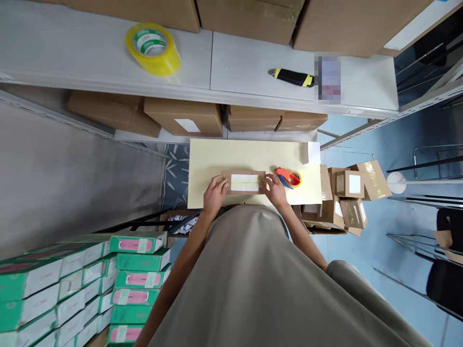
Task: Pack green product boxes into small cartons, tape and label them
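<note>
A small brown cardboard box (227, 189) with a white label (245, 179) on top lies on the pale yellow tabletop (213, 156), close to my body. A thin line crosses the label lengthwise. My left hand (214, 193) grips the box's left end, fingers bent against its edge. At the opposite end my right hand (275, 192) pinches the right edge with thumb and fingers. Just beyond that hand rests an orange tape dispenser (287, 176) with a yellow roll in it. The undersides of my fingertips are hidden.
A shelf (238, 72) crosses behind the table, bearing a yellow tape roll (159, 60), a black-and-yellow utility knife (292, 77) and large cartons (249, 21). Small cardboard boxes (349, 185) are heaped at right. Green-and-white boxes (139, 262) are stacked at lower left.
</note>
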### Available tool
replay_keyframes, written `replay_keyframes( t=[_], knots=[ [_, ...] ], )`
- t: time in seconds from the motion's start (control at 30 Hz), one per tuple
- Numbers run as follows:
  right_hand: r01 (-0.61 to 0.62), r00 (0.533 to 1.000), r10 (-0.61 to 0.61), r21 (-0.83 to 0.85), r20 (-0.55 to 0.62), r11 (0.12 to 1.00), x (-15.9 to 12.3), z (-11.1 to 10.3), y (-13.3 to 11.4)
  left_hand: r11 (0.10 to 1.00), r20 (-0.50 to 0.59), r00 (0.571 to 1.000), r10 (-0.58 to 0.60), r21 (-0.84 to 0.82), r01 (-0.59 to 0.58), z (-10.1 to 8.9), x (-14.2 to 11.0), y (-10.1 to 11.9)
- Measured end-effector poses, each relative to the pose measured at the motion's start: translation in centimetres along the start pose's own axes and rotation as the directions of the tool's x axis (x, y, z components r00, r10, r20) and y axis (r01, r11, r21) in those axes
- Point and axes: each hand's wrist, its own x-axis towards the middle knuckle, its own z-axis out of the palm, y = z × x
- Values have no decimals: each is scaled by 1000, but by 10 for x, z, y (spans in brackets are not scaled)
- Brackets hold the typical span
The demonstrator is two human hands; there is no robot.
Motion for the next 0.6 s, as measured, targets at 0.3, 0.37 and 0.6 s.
replay_keyframes(
  t=[0.3, 0.37, 0.6],
  knots=[
    [-436, 899, 416, -188, -137, 880, -12, 16, 78, 996, -116, 993, -37, -82, 27, 16, 4, -12],
    [-477, 877, 474, -244, -73, 844, -14, 18, 91, 995, -130, 991, -41, -96, 29, 17, 4, -13],
    [-506, 859, 512, -153, 0, 849, 8, 23, 102, 993, -113, 993, -47, -113, 34, 15, 4, -12]
  ],
)
